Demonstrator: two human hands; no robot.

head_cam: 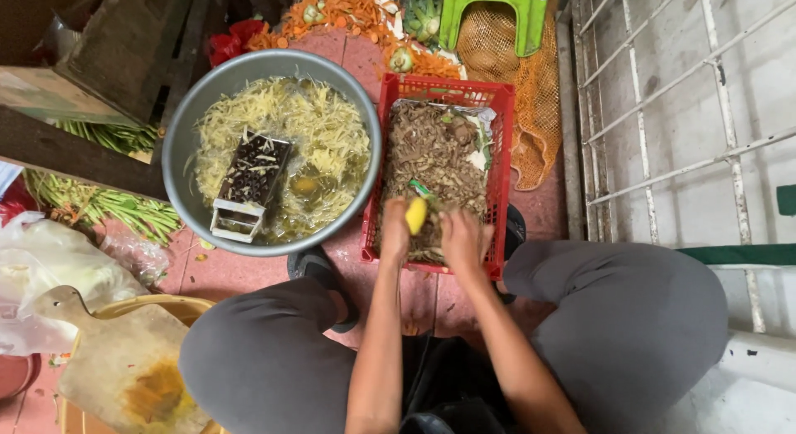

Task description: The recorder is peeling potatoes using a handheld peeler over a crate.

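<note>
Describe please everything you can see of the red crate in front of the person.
The red crate is a rectangular basket that looks like plastic, with lattice walls and a thick rim. It sits flat on the reddish tiled floor, its left side close against the metal basin. It is filled with brown peelings and a few pale and green scraps. The left hand and right hand work over its near end, holding a yellow piece.

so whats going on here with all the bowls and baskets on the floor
A person squats over a red plastic basket full of brown peelings. The left hand holds a small yellow piece of vegetable; the right hand works at it. Beside the basket, a grey metal basin holds pale shreds in water and a box grater.
</note>
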